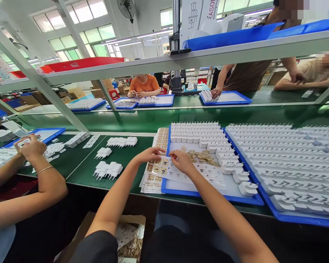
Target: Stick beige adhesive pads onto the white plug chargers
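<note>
two hands meet at a thin sheet over the blue tray

the left hand (150, 155) is at the left end of the thin sheet (208, 174), its fingers reaching over the upper edge; the view does not tell how firmly they close on it. the right hand (181, 161) is just beside it, thumb and forefinger pinched together at the same edge; whether anything small is between them cannot be told.

the thin sheet, dotted with small cut-outs, lies partly across the blue tray (178, 187) and partly over the stacked sheets (151, 182) to the left. in the tray, tan scraps (203, 157) lie loose beyond the sheet, and white plug housings (227, 166) line the far and right sides. a second blue tray (304, 218) to the right is filled with rows of similar housings. more housings (109, 170) sit in small groups on the green table (84, 171), left of the stacked sheets. farther left, a co-worker's hands (32, 147) are raised over white parts.
</note>
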`<state>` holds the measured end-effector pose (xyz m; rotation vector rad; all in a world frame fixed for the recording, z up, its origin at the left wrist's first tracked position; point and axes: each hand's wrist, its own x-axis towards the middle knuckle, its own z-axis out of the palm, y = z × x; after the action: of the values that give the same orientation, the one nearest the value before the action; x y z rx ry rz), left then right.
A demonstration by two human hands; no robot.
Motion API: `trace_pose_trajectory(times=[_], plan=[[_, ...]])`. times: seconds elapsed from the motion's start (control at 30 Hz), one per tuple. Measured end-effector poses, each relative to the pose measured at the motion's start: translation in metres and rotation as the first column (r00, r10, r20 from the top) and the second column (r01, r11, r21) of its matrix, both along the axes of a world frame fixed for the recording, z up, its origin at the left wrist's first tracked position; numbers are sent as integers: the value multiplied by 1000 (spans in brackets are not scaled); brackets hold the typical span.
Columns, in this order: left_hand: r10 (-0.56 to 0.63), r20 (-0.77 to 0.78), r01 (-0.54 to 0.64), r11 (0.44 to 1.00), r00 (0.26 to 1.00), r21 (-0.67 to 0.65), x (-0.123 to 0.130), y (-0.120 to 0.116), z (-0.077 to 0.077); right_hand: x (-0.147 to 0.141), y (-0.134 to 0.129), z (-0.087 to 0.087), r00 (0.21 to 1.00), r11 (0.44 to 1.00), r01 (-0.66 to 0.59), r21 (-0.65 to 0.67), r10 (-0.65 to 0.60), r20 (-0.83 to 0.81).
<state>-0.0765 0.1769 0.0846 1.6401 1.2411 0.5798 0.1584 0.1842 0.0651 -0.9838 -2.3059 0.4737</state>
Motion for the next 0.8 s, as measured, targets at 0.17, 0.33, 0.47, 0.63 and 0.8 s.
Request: trace_pose_trajectory(times=[0.17,0.33,0.47,0.63,0.8], plan=[[-8,141,24,994,990,-105,6,-1,2,-2,-2,-3,997,992,-73,100,76,-33],[-10,204,46,984,979,-174,14,-3,6,-2,-5,-7,993,972,-112,207,118,-14],[4,211,39,980,977,-195,17,-2,8,-1,-6,-8,993,951,-109,288,120,-22],[46,234,10,973,971,-229,17,2,3,0,-6,-7,994,945,-96,313,109,-24],[76,227,-12,963,971,-270,16,5,-1,0,-7,-5,985,934,-168,315,171,17]])
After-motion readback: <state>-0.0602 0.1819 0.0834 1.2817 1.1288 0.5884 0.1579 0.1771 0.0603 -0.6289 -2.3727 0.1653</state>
